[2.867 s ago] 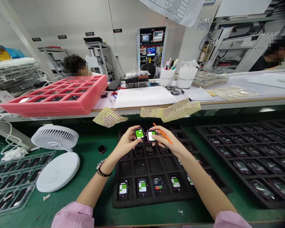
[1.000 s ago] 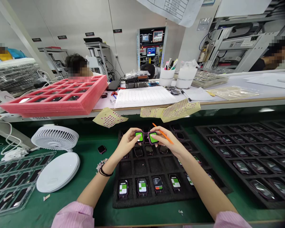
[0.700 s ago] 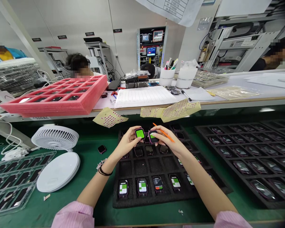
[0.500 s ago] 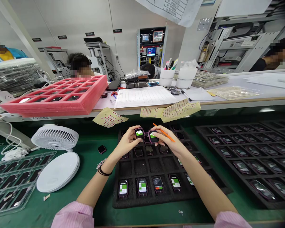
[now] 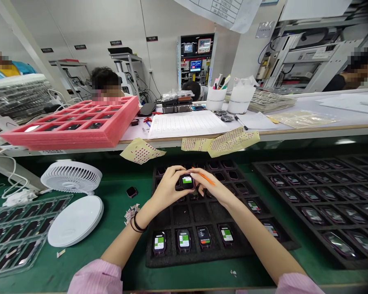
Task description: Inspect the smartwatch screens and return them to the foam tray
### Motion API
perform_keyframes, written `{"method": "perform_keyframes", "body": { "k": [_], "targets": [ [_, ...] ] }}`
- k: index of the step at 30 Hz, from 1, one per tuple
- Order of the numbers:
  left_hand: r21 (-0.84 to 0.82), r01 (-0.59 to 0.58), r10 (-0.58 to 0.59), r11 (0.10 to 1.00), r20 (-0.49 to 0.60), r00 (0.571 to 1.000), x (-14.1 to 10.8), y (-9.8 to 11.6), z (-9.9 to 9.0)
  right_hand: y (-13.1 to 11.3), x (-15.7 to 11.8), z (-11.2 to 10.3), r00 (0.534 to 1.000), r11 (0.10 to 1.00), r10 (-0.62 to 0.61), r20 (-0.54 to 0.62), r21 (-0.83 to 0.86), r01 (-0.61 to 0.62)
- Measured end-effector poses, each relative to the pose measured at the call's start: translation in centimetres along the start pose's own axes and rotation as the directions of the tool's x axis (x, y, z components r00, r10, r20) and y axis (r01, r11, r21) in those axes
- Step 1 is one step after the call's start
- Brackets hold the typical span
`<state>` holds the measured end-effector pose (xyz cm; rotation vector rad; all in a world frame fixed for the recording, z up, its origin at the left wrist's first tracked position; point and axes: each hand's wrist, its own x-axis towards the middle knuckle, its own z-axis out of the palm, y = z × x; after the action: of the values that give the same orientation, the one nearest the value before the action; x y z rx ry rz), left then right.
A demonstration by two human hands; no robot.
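Note:
My left hand (image 5: 168, 184) grips a dark square smartwatch (image 5: 187, 181) by its edges, its lit screen showing green and white blocks. At the watch's upper right edge, fingertips of my right hand (image 5: 213, 185) touch it. A thin orange stick (image 5: 207, 178) lies across that hand, held in its fingers; its tip is partly hidden. Both hands are above a black foam tray (image 5: 199, 261) with watches in its pockets. In the front row, several screens are lit, including one watch (image 5: 158, 242) with green and white blocks. Whether my right hand holds a second watch is hidden.
Right of it, another black foam tray (image 5: 320, 245) holds more watches. On the left stand a white fan (image 5: 75, 220), a clear tray (image 5: 24, 267) of dark parts and a loose watch (image 5: 131, 192). A pink foam tray (image 5: 110, 134) sits on the shelf; people are beyond.
Two lit watches were visible, one in each hand; now only the left one shows. My hands have come together, and my left hand has shifted right with its watch.

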<state>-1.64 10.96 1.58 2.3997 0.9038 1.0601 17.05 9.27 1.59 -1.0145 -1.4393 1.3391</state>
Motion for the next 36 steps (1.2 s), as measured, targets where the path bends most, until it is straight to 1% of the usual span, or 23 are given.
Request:
{"method": "perform_keyframes", "body": {
  "k": [2, 5, 8, 10, 12, 15, 17, 19, 22, 25, 28, 31, 36],
  "targets": [
    [0.091, -0.044, 0.043, 0.995, 0.022, 0.999, 0.0, -0.4, 0.2, 0.3, -0.2, 0.3, 1.0, 0.999, -0.01, 0.029, -0.038, 0.012],
    [0.207, -0.038, 0.022, 0.978, 0.08, 0.997, -0.1, -0.5, 0.3, 0.8, -0.5, 0.5, 0.999, 0.993, -0.006, 0.046, -0.118, 0.012],
    [0.287, -0.052, 0.04, 0.956, 0.049, 0.998, -0.2, -0.2, 0.2, 0.6, -0.5, 0.5, 0.999, 0.988, -0.033, 0.025, -0.151, 0.036],
    [0.268, -0.092, 0.094, 0.959, 0.004, 0.996, -0.3, 0.0, 0.1, 0.2, -0.4, 0.3, 0.998, 0.993, -0.056, 0.031, -0.098, 0.059],
    [0.215, -0.13, 0.142, 0.968, -0.04, 0.989, -0.3, 0.2, -0.1, -0.4, -0.3, -0.1, 0.994, 0.999, -0.052, 0.092, 0.0, 0.053],
    [0.152, -0.163, 0.176, 0.975, -0.079, 0.981, -0.3, 0.3, -0.4, -1.1, -0.3, -0.5, 0.975, 0.992, -0.013, 0.221, 0.123, -0.015],
    [0.14, -0.187, 0.199, 0.972, -0.083, 0.976, -0.4, 0.3, -0.5, -1.4, -0.4, -0.5, 0.965, 0.985, 0.006, 0.261, 0.166, -0.051],
    [0.139, -0.223, 0.234, 0.965, -0.075, 0.969, -0.4, 0.4, -0.5, -1.4, -0.6, -0.4, 0.965, 0.977, 0.01, 0.261, 0.203, -0.065],
    [0.148, -0.268, 0.279, 0.952, -0.066, 0.958, -0.4, 0.4, -0.4, -1.2, -0.6, -0.4, 0.973, 0.964, 0.016, 0.231, 0.254, -0.076],
    [0.156, -0.306, 0.323, 0.939, -0.096, 0.942, -0.4, 0.4, -0.2, -1.0, -0.5, -0.4, 0.976, 0.957, 0.036, 0.216, 0.274, -0.096],
    [0.148, -0.346, 0.365, 0.926, -0.125, 0.923, -0.4, 0.4, -0.1, -1.1, -0.5, -0.4, 0.97, 0.951, 0.049, 0.239, 0.285, -0.118],
    [0.136, -0.366, 0.383, 0.921, -0.136, 0.914, -0.4, 0.5, -0.2, -1.4, -0.8, 0.1, 0.97, 0.943, 0.056, 0.238, 0.307, -0.13],
    [0.116, -0.378, 0.392, 0.918, -0.143, 0.909, -0.5, 0.6, -0.3, -1.4, -1.2, 0.8, 0.98, 0.933, 0.05, 0.19, 0.342, -0.114]
  ]
}}
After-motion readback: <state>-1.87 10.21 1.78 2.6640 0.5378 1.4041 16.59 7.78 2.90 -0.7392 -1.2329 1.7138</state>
